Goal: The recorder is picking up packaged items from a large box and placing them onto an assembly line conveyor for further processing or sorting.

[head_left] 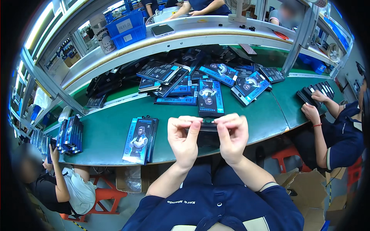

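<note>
Both hands are raised over the front edge of the green table (175,144). Between them a dark flat box (209,126) is seen nearly end-on, so its faces hardly show. My left hand (182,138) pinches one corner of its upper end with thumb and fingers. The opposite corner is pinched by my right hand (232,138). Just beyond the fingertips lies a black-and-blue battery box (211,96), printed with a figure, face up. To the left of my left hand rests a small stack of similar battery boxes (139,140).
A loose heap of battery boxes (169,82) spreads across the back under a white shelf (200,30). The shelf carries blue bins (127,32), a phone (162,30) and red-handled pliers (281,35). Co-workers sit at left and right, handling boxes, with orange stools (102,196).
</note>
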`<control>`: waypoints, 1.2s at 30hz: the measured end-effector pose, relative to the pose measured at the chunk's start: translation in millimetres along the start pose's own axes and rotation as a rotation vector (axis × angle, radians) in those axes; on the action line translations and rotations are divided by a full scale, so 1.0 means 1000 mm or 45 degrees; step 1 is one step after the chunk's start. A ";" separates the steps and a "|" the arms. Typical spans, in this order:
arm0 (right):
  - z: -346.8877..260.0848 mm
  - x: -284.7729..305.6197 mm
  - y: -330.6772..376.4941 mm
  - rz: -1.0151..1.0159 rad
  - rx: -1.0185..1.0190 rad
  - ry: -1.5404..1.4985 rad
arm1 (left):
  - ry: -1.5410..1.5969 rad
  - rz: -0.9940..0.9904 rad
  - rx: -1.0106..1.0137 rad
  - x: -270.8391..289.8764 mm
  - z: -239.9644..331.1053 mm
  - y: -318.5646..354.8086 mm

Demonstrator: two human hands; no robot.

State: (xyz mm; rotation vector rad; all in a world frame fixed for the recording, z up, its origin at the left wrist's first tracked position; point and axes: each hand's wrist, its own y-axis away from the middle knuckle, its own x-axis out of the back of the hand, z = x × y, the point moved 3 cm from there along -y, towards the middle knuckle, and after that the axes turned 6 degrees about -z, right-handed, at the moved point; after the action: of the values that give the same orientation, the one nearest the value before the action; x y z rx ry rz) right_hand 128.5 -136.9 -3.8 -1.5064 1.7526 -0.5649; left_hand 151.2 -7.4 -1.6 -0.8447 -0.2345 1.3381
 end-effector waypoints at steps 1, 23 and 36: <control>0.007 0.010 0.006 -0.174 0.236 0.299 | -0.002 0.000 -0.002 0.007 -0.002 0.002; 0.035 0.008 0.024 -0.059 -0.106 0.180 | 0.198 -0.478 0.359 0.028 -0.008 -0.014; 0.076 -0.003 0.026 -0.493 -0.248 0.919 | -2.355 -0.160 1.012 0.131 0.054 0.010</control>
State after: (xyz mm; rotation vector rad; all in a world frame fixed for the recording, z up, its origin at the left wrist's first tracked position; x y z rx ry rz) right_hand 170.6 -117.9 -70.0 -1.9531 2.0845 -1.2924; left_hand 145.0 134.4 -11.4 1.2410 -1.0310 1.5144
